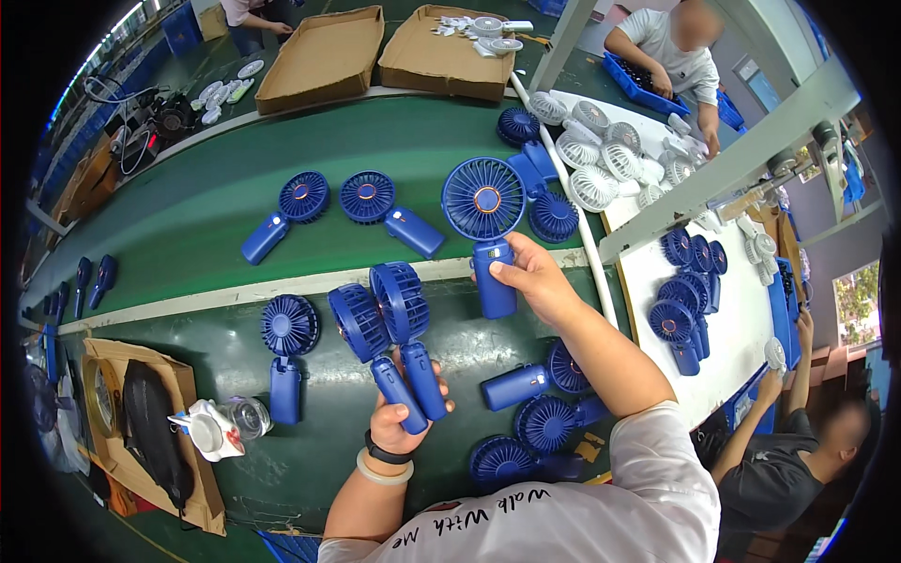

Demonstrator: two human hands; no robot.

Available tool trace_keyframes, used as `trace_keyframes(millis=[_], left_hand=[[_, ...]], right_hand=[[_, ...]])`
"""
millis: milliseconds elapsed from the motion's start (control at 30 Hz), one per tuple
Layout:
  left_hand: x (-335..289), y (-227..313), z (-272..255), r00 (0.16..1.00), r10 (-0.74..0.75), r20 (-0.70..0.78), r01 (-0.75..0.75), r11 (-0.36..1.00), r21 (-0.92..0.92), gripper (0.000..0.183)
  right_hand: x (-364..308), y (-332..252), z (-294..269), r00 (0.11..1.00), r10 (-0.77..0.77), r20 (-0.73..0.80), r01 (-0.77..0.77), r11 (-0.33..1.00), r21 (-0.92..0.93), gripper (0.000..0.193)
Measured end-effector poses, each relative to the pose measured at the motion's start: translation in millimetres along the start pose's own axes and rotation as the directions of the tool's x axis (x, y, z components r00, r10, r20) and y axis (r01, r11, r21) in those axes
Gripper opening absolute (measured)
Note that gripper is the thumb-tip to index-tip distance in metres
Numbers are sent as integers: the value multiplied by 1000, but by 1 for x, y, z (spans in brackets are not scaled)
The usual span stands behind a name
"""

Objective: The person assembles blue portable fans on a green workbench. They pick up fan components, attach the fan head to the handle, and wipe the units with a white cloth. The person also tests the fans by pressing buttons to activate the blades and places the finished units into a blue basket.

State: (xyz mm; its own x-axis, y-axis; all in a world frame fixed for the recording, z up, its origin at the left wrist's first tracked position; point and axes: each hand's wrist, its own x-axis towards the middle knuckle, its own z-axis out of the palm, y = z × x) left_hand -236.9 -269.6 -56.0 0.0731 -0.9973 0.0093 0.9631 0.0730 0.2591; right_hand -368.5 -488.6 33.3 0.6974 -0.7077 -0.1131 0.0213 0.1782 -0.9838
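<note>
Two blue handheld fans stand side by side in my left hand, its fingers wrapped round both handles above the dark green bench. My right hand grips the handle of another blue handheld fan, held upright with its round grille facing me and the thumb on the handle's front. Left of my left hand, one blue fan lies on the bench. Several more blue fans lie below my right forearm. Beyond my hands, two fans rest on the green conveyor belt.
White fans pile up on the white table at right, with blue fans nearer. Two cardboard trays stand beyond the belt. A cardboard box and a clear jar sit at left. Co-workers are at far right and behind.
</note>
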Motion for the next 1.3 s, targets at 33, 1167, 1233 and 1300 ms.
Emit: trace_keyframes(millis=[33,1167,1233,1300], left_hand=[[-1,0,-1,1000,0,-7,0,1000,-2,74],[2,-2,2,996,-4,-90,10,997,72,84],[1,-1,0,996,6,-91,0,998,68,85],[-1,0,0,995,12,-94,-5,998,69,86]], right_hand=[[4,1,0,1000,2,16,-2,1000,-10,31],[203,-76,-19,960,-139,-244,159,985,62,34],[202,-78,0,941,-276,-194,296,952,77,41],[187,-55,5,959,-272,-76,232,912,-339,61]])
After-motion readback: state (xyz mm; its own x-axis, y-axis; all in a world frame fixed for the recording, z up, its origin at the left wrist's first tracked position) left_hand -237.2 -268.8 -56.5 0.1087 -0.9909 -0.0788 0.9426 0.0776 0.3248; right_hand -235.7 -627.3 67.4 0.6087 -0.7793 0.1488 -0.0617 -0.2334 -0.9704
